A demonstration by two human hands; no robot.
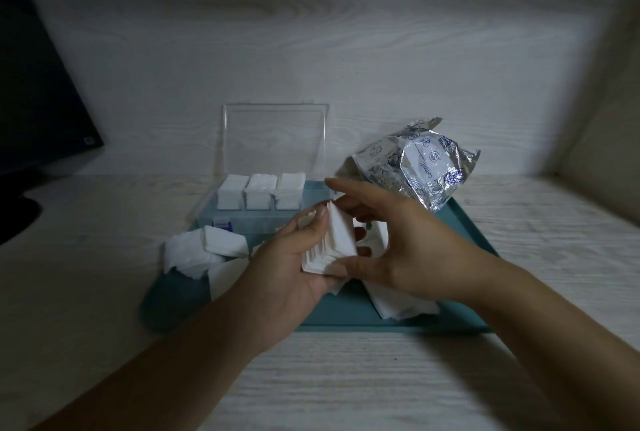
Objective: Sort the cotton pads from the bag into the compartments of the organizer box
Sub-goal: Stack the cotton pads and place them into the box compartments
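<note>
Both hands together over the teal tray (349,318). Left hand (294,267) grips a stack of cotton pads (329,243); right hand (394,240) pinches its far side, probably squaring it. Beyond the hands: organizer box (263,219), lid up, three back compartments filled. Bag (415,167) beyond the right hand. Loose pads (201,250) left of the left hand.

- I am seeing the organizer box (256,212) sitting at the back of the tray (460,233), lid (275,139) standing up behind it.
- Three stacks of cotton pads (258,195) are filling its rear compartments, side by side.
- The bag (412,167) is lying right of the box.
- Loose pads (197,254) are lying at the tray's left, front of the box.
- A monitor (38,91) is standing far left.
</note>
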